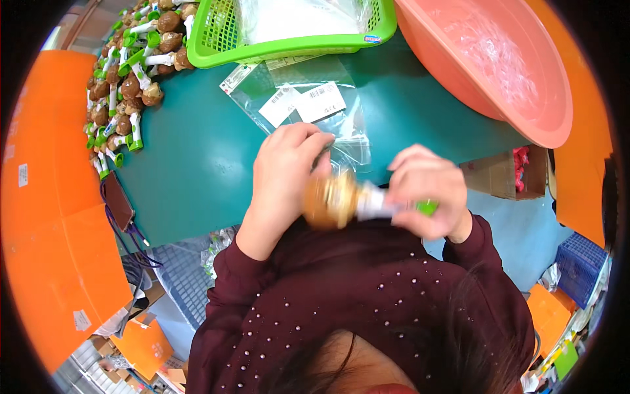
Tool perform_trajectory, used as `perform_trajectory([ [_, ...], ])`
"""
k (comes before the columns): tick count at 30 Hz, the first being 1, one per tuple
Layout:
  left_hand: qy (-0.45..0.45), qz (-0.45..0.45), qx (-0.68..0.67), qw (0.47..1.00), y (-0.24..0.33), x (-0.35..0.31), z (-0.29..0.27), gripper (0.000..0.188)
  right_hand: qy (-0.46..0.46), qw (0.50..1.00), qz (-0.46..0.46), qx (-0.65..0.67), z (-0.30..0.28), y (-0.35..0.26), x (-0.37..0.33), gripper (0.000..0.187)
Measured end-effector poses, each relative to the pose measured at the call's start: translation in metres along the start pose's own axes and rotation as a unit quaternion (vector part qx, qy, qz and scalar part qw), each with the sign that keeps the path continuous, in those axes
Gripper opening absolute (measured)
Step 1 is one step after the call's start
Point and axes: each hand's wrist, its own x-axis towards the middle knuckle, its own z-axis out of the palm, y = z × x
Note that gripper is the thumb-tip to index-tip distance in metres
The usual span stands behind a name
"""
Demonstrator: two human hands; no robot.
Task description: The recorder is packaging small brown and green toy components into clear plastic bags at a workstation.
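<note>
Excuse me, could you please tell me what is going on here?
A person's right hand grips the white and green handle of a brown, round-ended item, which is blurred. The left hand is beside its brown end, contact unclear. Clear plastic packaging with white labels lies on the green table; similar items are piled at left.

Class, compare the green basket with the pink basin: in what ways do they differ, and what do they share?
Colour: the basket is bright green, while the basin is salmon pink.
Walls: the basket has a lattice of holes; the basin's wall is smooth and solid.
Contents: the basket holds flat, whitish plastic; the basin holds crumpled, clear plastic.
Shared: both are open-topped containers with plastic inside.
</note>
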Motion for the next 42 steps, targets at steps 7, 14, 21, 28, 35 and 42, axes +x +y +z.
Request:
perform_trajectory([
  [7, 0.012, 0.024, 0.08, 0.996, 0.008, -0.012, -0.002, 0.037, 0.108, 0.921, 0.363, 0.088, -0.001, -0.017, -0.005, 0.018],
  [14, 0.059, 0.03, 0.049, 0.997, 0.007, -0.02, -0.003, 0.023, 0.128, 0.935, 0.326, 0.063, 0.0, -0.038, -0.021, 0.029],
  [21, 0.054, -0.124, -0.134, 0.982, 0.019, -0.02, -0.016, 0.006, -0.052, 0.908, 0.045, -0.412, 0.005, -0.06, -0.007, 0.027],
  [28, 0.19, 0.007, -0.032, 0.981, 0.031, -0.032, -0.015, 0.032, 0.095, 0.942, 0.255, -0.196, 0.035, -0.071, 0.014, 0.018],
  [35, 0.099, -0.138, -0.073, 0.983, 0.033, -0.049, -0.034, 0.081, 0.121, 0.918, 0.361, -0.115, 0.039, -0.072, 0.027, 0.017],
  [42, 0.123, -0.115, -0.334, 0.928, 0.024, -0.063, -0.043, 0.077, 0.037, 0.914, 0.069, -0.398, 0.074, -0.081, 0.045, 0.02],
])
